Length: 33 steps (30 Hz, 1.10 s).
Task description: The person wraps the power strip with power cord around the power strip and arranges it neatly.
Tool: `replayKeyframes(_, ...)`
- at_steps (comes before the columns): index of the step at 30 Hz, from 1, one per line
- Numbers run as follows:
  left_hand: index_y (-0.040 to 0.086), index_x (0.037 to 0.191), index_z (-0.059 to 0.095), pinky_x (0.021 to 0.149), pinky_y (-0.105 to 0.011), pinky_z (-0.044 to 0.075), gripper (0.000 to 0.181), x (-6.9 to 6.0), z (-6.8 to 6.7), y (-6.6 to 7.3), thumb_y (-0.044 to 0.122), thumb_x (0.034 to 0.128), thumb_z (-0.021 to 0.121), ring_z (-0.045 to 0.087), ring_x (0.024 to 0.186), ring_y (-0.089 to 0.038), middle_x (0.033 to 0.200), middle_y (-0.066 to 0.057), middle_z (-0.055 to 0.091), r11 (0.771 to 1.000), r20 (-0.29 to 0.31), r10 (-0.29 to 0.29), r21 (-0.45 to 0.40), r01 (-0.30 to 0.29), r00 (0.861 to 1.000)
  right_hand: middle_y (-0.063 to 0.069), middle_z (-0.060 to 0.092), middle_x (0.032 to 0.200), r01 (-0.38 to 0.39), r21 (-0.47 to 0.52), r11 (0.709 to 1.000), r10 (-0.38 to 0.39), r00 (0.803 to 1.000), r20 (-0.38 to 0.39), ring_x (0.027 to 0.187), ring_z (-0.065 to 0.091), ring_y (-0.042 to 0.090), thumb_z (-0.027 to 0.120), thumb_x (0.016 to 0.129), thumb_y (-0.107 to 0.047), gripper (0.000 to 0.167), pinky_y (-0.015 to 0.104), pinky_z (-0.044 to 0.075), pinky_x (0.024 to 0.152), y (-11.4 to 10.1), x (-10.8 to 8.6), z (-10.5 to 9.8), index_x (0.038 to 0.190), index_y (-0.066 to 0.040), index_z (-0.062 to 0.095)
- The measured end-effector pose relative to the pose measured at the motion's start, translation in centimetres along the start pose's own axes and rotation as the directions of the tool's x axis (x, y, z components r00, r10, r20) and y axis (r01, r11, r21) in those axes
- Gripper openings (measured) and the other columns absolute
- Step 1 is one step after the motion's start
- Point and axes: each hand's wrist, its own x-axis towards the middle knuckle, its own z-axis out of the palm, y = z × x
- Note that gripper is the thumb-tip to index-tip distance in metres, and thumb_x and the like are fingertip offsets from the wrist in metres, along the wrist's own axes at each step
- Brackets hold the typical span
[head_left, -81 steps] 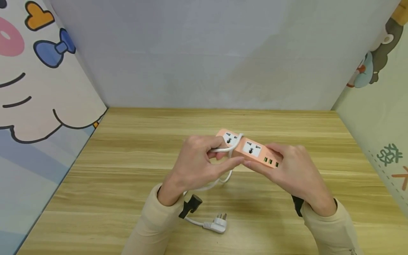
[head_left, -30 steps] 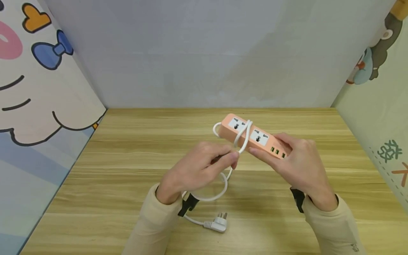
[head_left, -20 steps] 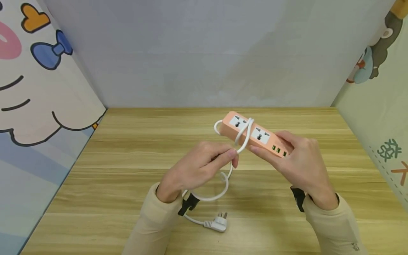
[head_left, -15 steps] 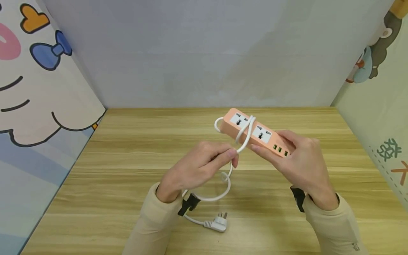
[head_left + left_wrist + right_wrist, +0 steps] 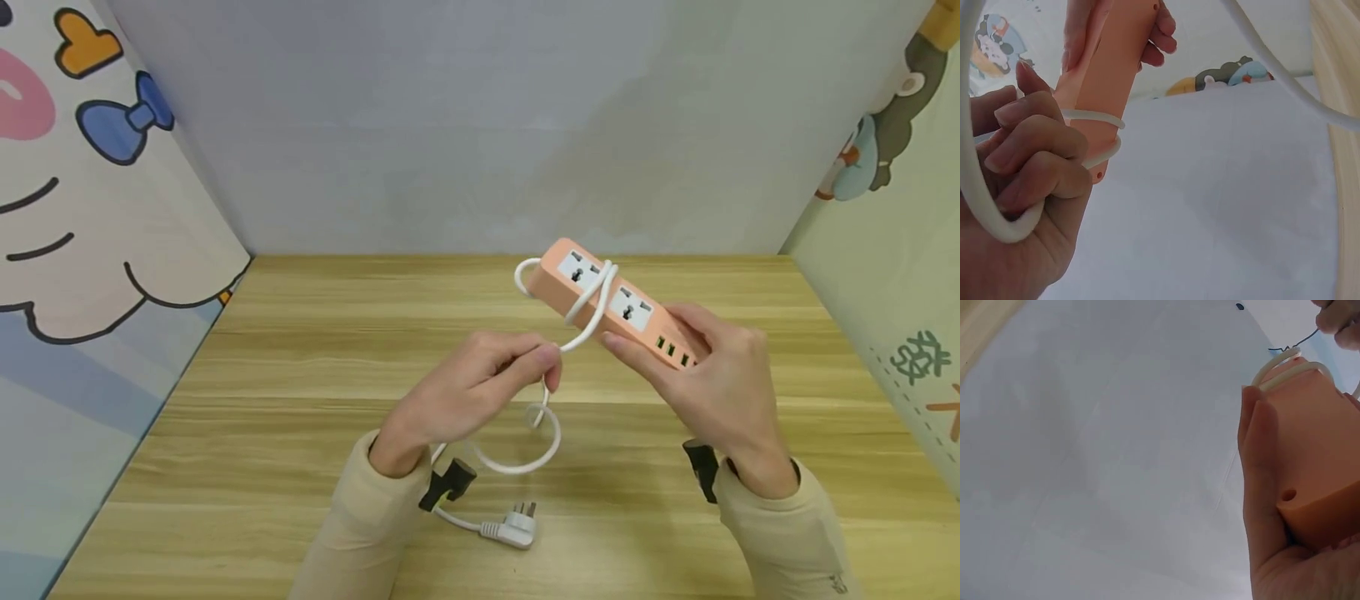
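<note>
An orange-pink power strip [image 5: 600,300] with white sockets and small USB ports is held tilted above the table by my right hand [image 5: 720,375], which grips its USB end. White cord [image 5: 600,304] wraps around the strip's middle. My left hand [image 5: 472,383] pinches the cord just left of the strip, its fingers curled in the left wrist view. Below that hand the loose cord makes a loop [image 5: 555,442] and runs on to a white plug [image 5: 517,527] on the table. The right wrist view shows the strip's underside [image 5: 1316,437] and the fingers along its edge.
The wooden table [image 5: 322,333] ends at a pale back wall [image 5: 480,125]. Cartoon-printed panels [image 5: 97,208] stand at the left and right sides. A black wrist mount [image 5: 450,483] sits beside the left sleeve, above the plug's cord.
The strip has risen and shifted right, its far end tilted up. Earlier the left hand was at the strip; now it holds the cord away from it, with more cord wrapped around.
</note>
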Motion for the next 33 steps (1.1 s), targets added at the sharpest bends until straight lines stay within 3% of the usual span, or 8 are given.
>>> replayKeyframes(4,0.009,0.090,0.066,0.068,-0.023,0.041,0.030,0.0,0.0,-0.1,0.015,0.1094,0.045,0.042,0.065,-0.008,0.076,0.002,0.057,1.000,-0.009,-0.021,0.012,0.021,1.000,0.011,0.068,0.067,-0.041,0.009,0.999,0.041,0.999,-0.015,0.047,0.048,0.000,0.093,0.071,-0.019,0.038,0.016,0.036,0.046,0.1,0.0,-0.3,0.099,-0.001,0.076)
replayKeyframes(24,0.010,0.085,0.069,0.066,-0.025,0.033,0.028,0.3,-0.7,-1.4,0.019,0.1054,0.053,0.033,0.066,-0.012,0.067,0.005,0.039,0.985,0.018,-0.131,-0.108,0.132,0.991,0.006,0.066,0.066,0.048,0.061,0.997,-0.044,0.997,-0.065,0.045,0.047,0.000,0.094,0.067,-0.010,0.033,0.016,0.037,0.044,-0.5,-0.3,-0.6,0.094,-0.001,0.076)
replayKeyframes(33,0.007,0.081,0.066,0.065,-0.024,0.032,0.026,0.4,-0.9,-2.1,0.018,0.1029,0.058,0.035,0.066,-0.012,0.070,0.004,0.046,0.979,0.023,-0.134,-0.153,0.136,0.991,-0.022,0.065,0.074,0.070,0.123,0.990,-0.062,0.996,-0.062,0.048,0.049,0.001,0.095,0.064,-0.006,0.037,0.015,0.038,0.046,-0.9,-0.5,-0.9,0.096,-0.005,0.078)
